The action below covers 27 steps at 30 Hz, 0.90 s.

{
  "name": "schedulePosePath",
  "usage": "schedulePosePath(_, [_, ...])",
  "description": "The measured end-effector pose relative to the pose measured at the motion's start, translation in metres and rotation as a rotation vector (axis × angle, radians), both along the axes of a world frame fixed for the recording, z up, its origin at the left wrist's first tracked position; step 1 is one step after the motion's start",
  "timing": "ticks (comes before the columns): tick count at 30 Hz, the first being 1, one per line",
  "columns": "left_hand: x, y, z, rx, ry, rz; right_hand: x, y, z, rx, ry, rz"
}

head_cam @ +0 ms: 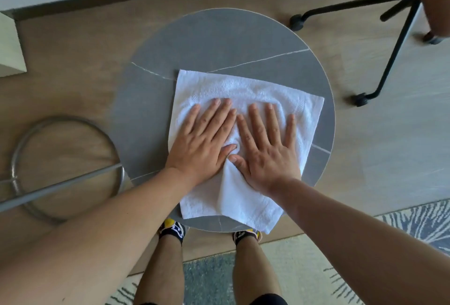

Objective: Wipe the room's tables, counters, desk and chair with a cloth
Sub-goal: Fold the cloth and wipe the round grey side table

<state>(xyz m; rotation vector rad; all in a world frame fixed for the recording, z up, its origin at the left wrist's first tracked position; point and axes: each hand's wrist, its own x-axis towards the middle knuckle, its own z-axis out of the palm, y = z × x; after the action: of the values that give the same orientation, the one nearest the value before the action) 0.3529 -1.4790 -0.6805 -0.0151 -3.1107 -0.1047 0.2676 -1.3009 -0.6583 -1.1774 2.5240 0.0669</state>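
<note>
At centre frame, a white cloth (243, 90) is pressed flat onto the round grey bench (219, 41) by the left hand (202, 139) and right hand (265, 148), each grip spread apart.

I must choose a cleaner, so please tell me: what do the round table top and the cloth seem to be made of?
Round table top: probably stone or stone-look ceramic, matte grey with thin white veins; which one cannot be told. Cloth: white terry cotton by its look, with a looped, nubby surface and soft creases under both hands.
</note>
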Motion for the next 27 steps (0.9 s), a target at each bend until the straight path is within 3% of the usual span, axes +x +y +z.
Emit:
schedulePosePath(17, [0.031,-0.108,0.000,0.014,-0.012,0.176,-0.019,-0.124,-0.005,-0.017,0.081,0.454])
schedulePosePath(27, [-0.014,-0.144,0.002,0.031,-0.040,0.282,-0.073,-0.175,-0.005,-0.036,0.135,0.481])
